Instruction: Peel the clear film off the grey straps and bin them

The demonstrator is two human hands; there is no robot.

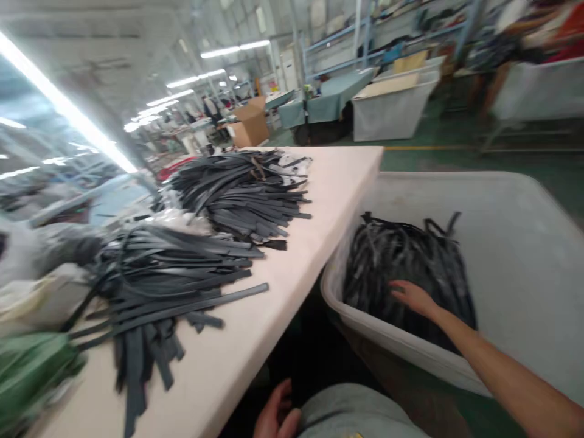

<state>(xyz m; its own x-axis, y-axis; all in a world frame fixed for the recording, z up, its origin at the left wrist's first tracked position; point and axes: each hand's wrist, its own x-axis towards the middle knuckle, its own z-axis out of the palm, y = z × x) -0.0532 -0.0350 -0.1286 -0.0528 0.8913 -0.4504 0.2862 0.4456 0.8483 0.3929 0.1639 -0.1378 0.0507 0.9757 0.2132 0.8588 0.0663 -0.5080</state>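
My right hand [414, 298] reaches into a large white plastic bin [511, 243] and rests on or just above a heap of dark fabric strips [369, 261]. Its fingers look stretched out, slightly blurred, and nothing is visibly gripped. Low in the view, my left hand [275, 413] hangs beside the table edge, near my grey-clad leg. The fingers there are loosely curled with the thumb apart, and I see nothing in them. On the pale table [283, 292] to the left lie a near pile of grey strips [182, 267] and a farther pile of grey strips [246, 194].
Green plastic wrapping [36, 377] and pale bags [50, 298] crowd the table's left side. Beyond stand a cardboard box [250, 125], a cloth-covered table [333, 100] and another white bin [387, 109]. A person is partly visible at the upper right, beside a further bin [542, 91].
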